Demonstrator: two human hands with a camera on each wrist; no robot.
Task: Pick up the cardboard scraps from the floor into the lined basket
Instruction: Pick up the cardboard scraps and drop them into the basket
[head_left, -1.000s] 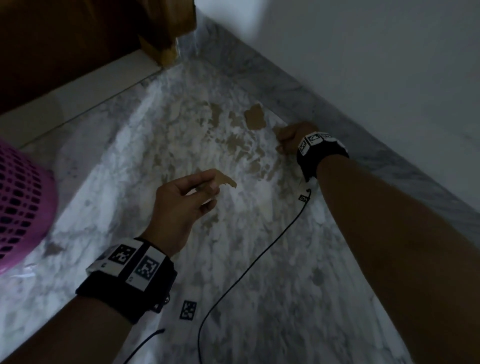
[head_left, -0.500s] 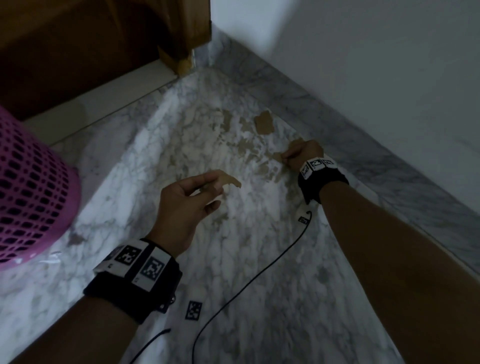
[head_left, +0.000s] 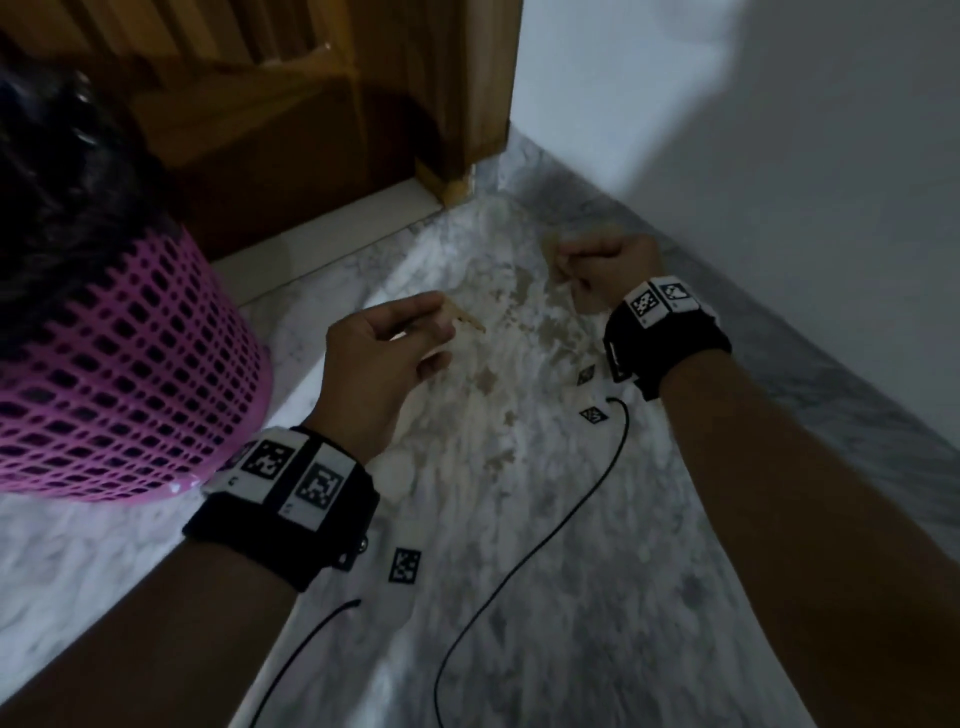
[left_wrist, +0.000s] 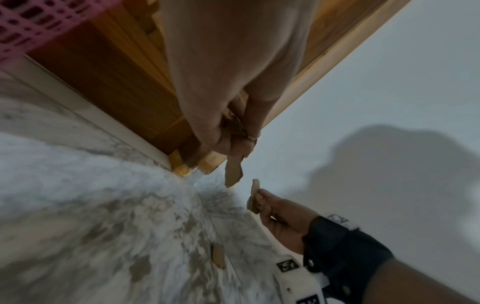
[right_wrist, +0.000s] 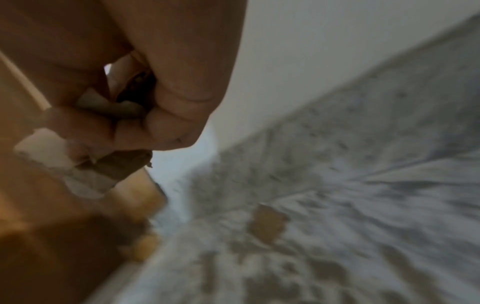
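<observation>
Fingers of the left hand (head_left: 382, 358) pinch a cardboard scrap (head_left: 467, 323) above the marble floor (head_left: 519, 519), while the right hand (head_left: 605, 278), raised beside the wall (head_left: 779, 130), curls around a second scrap (left_wrist: 254, 195). Another scrap (left_wrist: 218, 256) lies on the floor near the skirting. The pink lined basket (head_left: 130, 374) stands at left, before a wooden door (head_left: 311, 104).

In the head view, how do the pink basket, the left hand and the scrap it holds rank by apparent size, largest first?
1. Pink basket, cut off by the frame edge.
2. Left hand.
3. Scrap, partly hidden by the fingers.
</observation>
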